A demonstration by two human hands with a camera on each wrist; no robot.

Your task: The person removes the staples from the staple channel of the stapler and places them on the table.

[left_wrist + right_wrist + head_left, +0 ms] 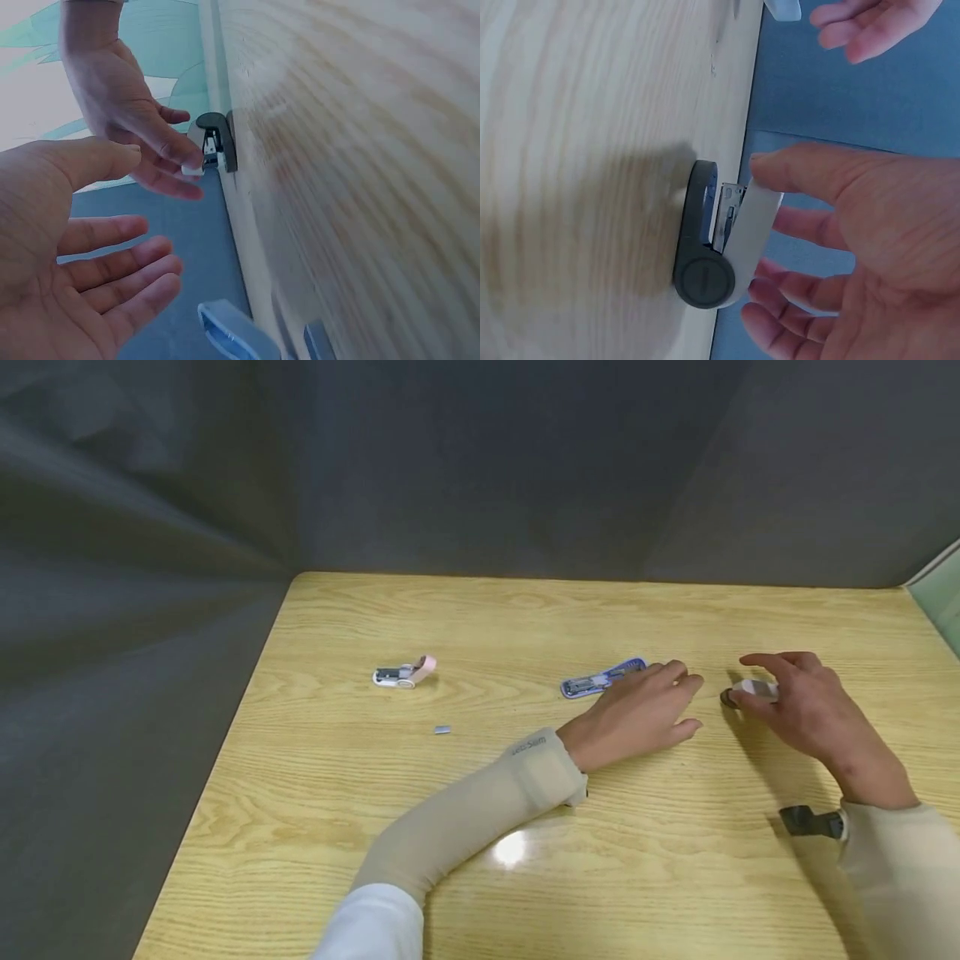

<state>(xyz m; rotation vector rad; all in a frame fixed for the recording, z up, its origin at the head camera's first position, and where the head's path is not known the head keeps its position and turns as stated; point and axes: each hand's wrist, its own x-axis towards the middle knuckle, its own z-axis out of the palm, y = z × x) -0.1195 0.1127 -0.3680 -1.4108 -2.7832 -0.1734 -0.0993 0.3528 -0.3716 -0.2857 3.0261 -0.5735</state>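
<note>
On the right, my right hand (pixel 813 706) holds a small white and dark grey stapler (pixel 754 240) at its white cover, thumb at the tip and fingers along the far side. The stapler's grey base rests on the table, and its metal staple channel shows between base and cover. My left hand (pixel 641 710) is held with loosely spread fingers and nothing in it. It overlaps the right end of a blue stapler (pixel 588 685), which lies opened out flat. Further left lies a white stapler (pixel 392 677) with its pink cover (pixel 424 668) raised.
A short strip of staples (pixel 442 729) lies on the wooden table (pixel 300 827), in front of the pink-covered stapler. Dark sheeting (pixel 487 468) stands along the table's back and left edges. At the far right there is a pale green patterned surface (pixel 943 606).
</note>
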